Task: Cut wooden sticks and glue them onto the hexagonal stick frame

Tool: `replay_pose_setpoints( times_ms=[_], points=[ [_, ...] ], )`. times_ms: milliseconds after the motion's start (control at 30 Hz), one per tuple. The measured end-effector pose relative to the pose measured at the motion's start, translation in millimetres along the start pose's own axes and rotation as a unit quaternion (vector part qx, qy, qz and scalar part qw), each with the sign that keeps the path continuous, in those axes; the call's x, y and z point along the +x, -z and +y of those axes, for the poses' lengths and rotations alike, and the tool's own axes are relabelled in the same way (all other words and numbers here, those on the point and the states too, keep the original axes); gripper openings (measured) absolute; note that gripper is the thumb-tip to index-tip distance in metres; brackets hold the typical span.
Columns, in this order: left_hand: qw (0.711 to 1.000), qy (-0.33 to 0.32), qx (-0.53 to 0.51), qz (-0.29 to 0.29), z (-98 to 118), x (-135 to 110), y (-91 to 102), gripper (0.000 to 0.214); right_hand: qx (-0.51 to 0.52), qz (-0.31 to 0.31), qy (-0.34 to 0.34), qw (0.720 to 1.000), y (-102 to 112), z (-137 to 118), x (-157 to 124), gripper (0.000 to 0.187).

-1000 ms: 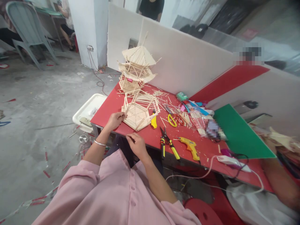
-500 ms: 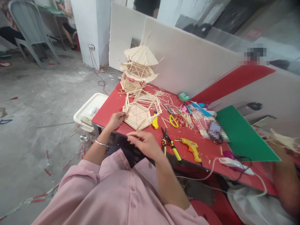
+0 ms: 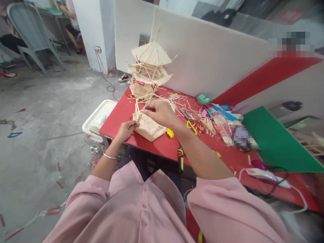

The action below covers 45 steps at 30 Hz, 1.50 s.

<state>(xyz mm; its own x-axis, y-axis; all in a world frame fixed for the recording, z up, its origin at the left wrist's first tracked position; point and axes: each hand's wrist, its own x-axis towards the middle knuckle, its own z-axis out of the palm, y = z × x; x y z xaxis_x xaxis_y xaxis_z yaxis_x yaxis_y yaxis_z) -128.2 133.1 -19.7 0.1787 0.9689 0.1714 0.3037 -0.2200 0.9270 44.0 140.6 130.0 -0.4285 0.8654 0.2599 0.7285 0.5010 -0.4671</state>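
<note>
A hexagonal base built from thin wooden sticks (image 3: 149, 128) lies at the near left of the red table (image 3: 116, 118). At its left corner my left hand (image 3: 126, 131) is closed, finger and thumb pinching the edge of this stick model. My right hand (image 3: 163, 114) reaches over the base from the right and hides much of its far side. Its thumb and fingertips are pinched at a slanting wooden stick (image 3: 139, 118) above the left corner. Just behind stands a tiered stick pagoda (image 3: 151, 64) with two roofs.
Loose sticks (image 3: 177, 98) are strewn at the back. Yellow-handled scissors (image 3: 191, 128), a yellow cutter (image 3: 170, 133) and pliers (image 3: 180, 158) lie to the right, the glue gun (image 3: 216, 153) mostly behind my forearm. A green board (image 3: 275, 145) and a power strip (image 3: 268, 178) are farther right.
My right hand has moved from the table's front edge up and forward over the base, closing at the left-corner stick. My left hand stays at the corner. The view has shifted slightly.
</note>
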Motion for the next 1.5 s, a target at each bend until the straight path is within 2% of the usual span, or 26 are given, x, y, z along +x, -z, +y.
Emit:
replay_pose_setpoints(
  times_ms=[167,367,733,933,1033,1100,1233,1333,1400,1433,1467,1500],
  points=[
    [1.000,0.019,-0.010,-0.012,5,-6,-10.4,0.022,-0.035,0.002,0.002,0.999,3,3,-8,0.025],
    [1.000,0.007,-0.004,0.012,9,-11,-24.0,0.020,0.000,-0.018,-0.011,1.000,9,7,-17,0.024],
    [1.000,0.008,0.004,0.007,7,-8,-22.3,0.019,-0.001,-0.006,-0.027,1.000,2,9,-17,0.011],
    [1.000,0.000,-0.004,0.010,9,-10,-21.7,0.022,-0.027,-0.016,-0.036,0.999,-1,7,-15,0.013],
    [1.000,-0.003,-0.004,0.006,9,-12,-20.9,0.025,-0.012,0.006,-0.027,1.000,8,10,-15,0.018],
    [1.000,-0.003,-0.003,0.003,7,-12,-20.9,0.027,0.016,0.048,-0.027,0.998,23,15,-15,0.020],
    [1.000,-0.006,-0.004,-0.002,0,-12,-21.5,0.026,0.101,0.173,-0.075,0.977,72,43,-12,0.023],
    [1.000,-0.009,0.004,0.003,-4,-11,-21.9,0.023,0.132,0.304,-0.155,0.931,104,84,-9,0.024],
    [1.000,-0.016,0.013,0.009,-5,-11,-22.0,0.022,0.111,0.383,-0.209,0.893,110,118,-11,0.023],
    [1.000,-0.023,0.019,0.011,-5,-11,-21.9,0.022,0.095,0.397,-0.226,0.884,108,135,-14,0.024],
    [0.999,-0.031,0.025,0.013,-5,-11,-21.7,0.022,0.073,0.393,-0.241,0.885,102,151,-18,0.025],
    [0.999,-0.040,0.031,0.014,-4,-11,-21.4,0.022,0.039,0.369,-0.244,0.896,93,165,-22,0.025]
  ],
)
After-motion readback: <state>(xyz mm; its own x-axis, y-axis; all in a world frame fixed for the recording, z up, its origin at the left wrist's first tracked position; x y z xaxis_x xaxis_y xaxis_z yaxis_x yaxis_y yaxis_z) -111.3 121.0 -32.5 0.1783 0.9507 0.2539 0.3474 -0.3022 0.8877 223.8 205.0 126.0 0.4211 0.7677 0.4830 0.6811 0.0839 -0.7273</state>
